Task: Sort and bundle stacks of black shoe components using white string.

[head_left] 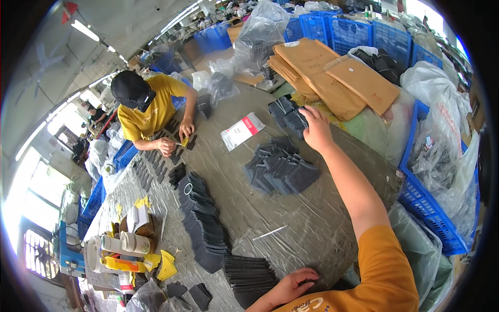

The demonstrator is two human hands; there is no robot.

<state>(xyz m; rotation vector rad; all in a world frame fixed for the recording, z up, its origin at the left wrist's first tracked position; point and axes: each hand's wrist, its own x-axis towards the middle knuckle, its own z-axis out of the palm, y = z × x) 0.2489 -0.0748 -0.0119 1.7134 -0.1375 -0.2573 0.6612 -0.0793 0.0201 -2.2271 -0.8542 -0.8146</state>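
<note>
Reaching across the table, my right hand point(316, 130) has its fingers closed on the near end of a bundle of dark fabric pieces point(283, 112). My left hand point(293, 286) rests low by the table's near edge, fingers loosely bent and apart, holding nothing visible. Just left of it stands a tight row of dark fabric pieces point(249, 278). A longer overlapping row of dark pieces point(202, 229), with a white ring point(188, 189) on it, runs away toward the far side. Between the hands lies a loose pile of dark grey pieces point(280, 169).
A red-and-white packet point(243, 131) and a thin white stick point(270, 232) lie on the table point(312, 223). Opposite, a person in yellow point(156, 99) handles small dark pieces. Brown paper packages point(322, 73) sit at the back; a blue crate point(431, 208) stands right; cups point(136, 243) stand left.
</note>
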